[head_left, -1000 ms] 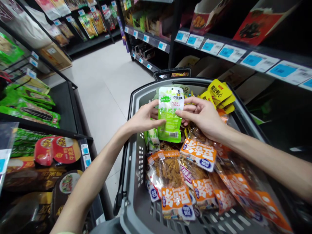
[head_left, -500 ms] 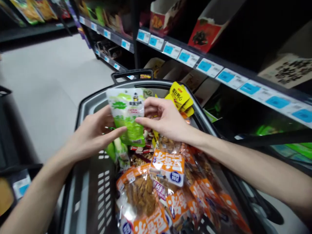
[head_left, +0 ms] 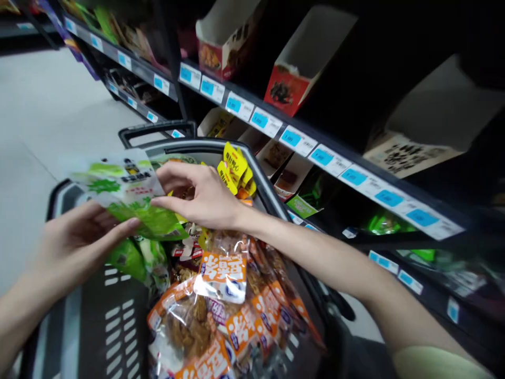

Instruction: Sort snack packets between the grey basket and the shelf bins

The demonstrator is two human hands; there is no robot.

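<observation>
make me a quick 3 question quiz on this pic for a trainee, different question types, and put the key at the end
1. Multiple choice: what are the left hand and right hand holding together?
a) a glass jar
b) a green-and-white packet
c) a blue bottle

2. True or false: the row of price tags is coloured blue and white.

3. Fill in the blank: toward the far right corner of the basket is a cluster of ____ packets.

Key: 1. b; 2. true; 3. yellow
</observation>
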